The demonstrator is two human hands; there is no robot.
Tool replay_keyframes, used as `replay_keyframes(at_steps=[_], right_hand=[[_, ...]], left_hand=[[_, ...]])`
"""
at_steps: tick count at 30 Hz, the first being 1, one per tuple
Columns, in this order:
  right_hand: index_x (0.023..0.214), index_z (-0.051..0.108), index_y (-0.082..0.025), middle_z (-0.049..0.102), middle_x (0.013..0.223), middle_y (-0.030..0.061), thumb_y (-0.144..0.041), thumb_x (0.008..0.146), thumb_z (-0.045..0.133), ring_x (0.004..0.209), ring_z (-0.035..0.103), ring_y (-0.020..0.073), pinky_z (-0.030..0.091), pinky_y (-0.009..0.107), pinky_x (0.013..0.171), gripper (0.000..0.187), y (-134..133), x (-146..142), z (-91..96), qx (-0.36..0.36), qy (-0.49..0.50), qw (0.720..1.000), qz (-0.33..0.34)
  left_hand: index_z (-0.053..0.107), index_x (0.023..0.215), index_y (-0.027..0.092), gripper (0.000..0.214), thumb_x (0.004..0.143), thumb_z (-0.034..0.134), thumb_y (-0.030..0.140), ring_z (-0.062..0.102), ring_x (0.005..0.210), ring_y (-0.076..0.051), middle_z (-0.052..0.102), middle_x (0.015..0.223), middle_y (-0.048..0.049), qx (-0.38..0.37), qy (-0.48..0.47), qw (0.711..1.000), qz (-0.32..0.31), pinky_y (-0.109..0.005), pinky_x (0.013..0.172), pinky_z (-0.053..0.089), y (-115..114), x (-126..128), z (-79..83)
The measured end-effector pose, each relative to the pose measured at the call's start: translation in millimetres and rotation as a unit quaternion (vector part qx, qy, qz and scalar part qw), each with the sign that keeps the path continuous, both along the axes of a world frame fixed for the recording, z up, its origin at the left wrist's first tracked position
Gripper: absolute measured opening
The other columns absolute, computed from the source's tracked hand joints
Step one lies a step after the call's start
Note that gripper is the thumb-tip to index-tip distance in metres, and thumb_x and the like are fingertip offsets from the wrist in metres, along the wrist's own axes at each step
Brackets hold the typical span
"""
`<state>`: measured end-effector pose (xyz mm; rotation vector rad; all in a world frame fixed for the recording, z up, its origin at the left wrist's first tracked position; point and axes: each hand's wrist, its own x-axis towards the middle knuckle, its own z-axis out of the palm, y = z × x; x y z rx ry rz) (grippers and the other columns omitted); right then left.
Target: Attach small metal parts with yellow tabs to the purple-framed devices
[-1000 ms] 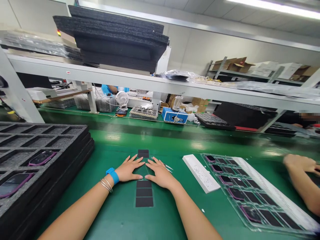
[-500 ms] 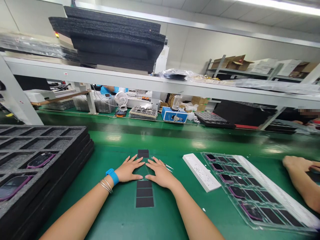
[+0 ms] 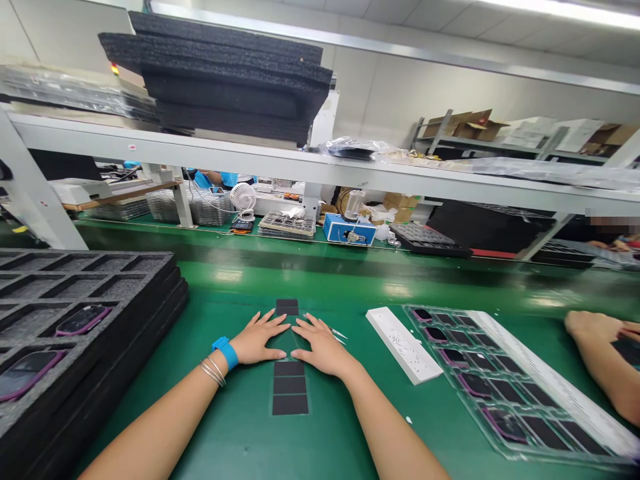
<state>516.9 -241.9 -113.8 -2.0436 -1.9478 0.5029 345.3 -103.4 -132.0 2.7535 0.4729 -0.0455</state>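
Both palms lie flat on the green work surface (image 3: 225,433), fingers spread and thumbs pointing at each other. My left hand (image 3: 256,339), with a blue wristband (image 3: 225,353) and silver bangles, rests at the left edge of a clear strip carrying black rectangular pieces (image 3: 290,385). On the strip's right side lies my right hand (image 3: 320,347), also holding nothing. More black rectangles (image 3: 287,307) show beyond the fingertips. Thin pointed tweezers (image 3: 339,335) stick out past my right fingers, their other end hidden by that hand.
Stacked black foam trays (image 3: 150,300) stand at left, with purple-rimmed devices (image 3: 83,321) in some pockets. At right are a white block (image 3: 404,345) and a clear plastic tray (image 3: 493,440) of similar devices and black pieces. A co-worker's hand (image 3: 593,330) is at far right.
My hands have not visibly moved. At far right, the dark thing in the co-worker's hand has shifted slightly.
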Motion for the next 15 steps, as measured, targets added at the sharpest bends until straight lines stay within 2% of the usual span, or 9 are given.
replay_keyframes(at_steps=[15], right_hand=[[0.137, 0.041, -0.025, 0.027, 0.146, -0.0001, -0.048, 0.082, 0.057, 0.138, 0.011, 0.0228, 0.009, 0.043, 0.114, 0.062, 0.4, 1.6, -3.1, 0.003, 0.003, 1.000, -0.001]], left_hand=[[0.028, 0.142, 0.030, 0.074, 0.080, 0.053, 0.060, 0.005, 0.138, -0.027, 0.017, 0.150, 0.0003, -0.004, -0.004, 1.000, 0.001, -0.052, 0.111, 0.005, 0.6, -0.3, 0.7]])
